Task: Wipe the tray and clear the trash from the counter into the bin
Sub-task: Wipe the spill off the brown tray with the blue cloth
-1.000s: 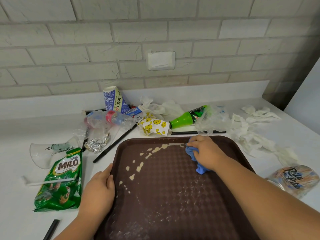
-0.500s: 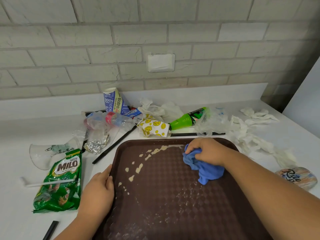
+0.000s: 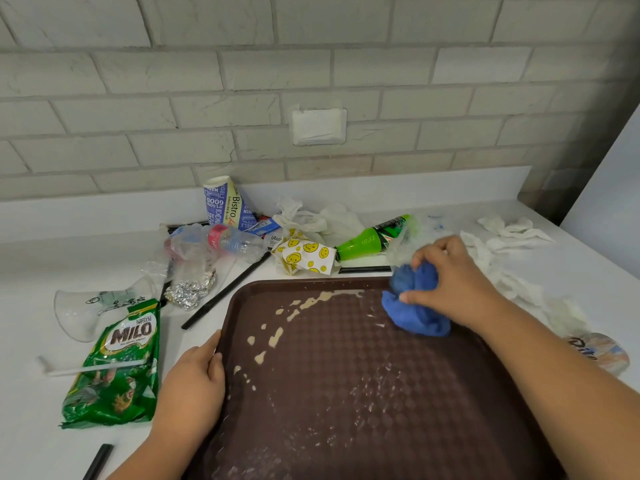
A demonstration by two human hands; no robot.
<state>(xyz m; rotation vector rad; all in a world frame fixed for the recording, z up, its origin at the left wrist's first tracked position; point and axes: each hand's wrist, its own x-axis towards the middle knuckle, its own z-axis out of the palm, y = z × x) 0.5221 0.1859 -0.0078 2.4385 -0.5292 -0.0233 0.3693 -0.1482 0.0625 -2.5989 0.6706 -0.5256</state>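
A dark brown tray (image 3: pixel 346 393) lies on the white counter (image 3: pixel 27 427), with beige spill blotches (image 3: pixel 277 337) along its upper left. My right hand (image 3: pixel 450 282) grips a bunched blue cloth (image 3: pixel 415 306) at the tray's far right corner. My left hand (image 3: pixel 194 382) holds the tray's left rim. Trash lies beyond the tray: a green Milo packet (image 3: pixel 117 368), a ball of foil (image 3: pixel 190 289), a crushed clear bottle (image 3: pixel 221 240), a smiley-print wrapper (image 3: pixel 304 258), a green bottle (image 3: pixel 370 237), a Bistro paper cup (image 3: pixel 225 202). No bin is in view.
Crumpled white tissues (image 3: pixel 512 230) are strewn at the right. A clear plastic cup (image 3: pixel 90 306) lies on its side at the left, with black straws (image 3: pixel 225 292) and a white straw (image 3: pixel 93 368) nearby. A printed cup (image 3: pixel 599 351) lies right of the tray. A brick wall backs the counter.
My right hand has moved with the blue cloth from the tray's upper middle to its far right corner, and the cloth now bulges out from under my fingers. My left hand has stayed put.
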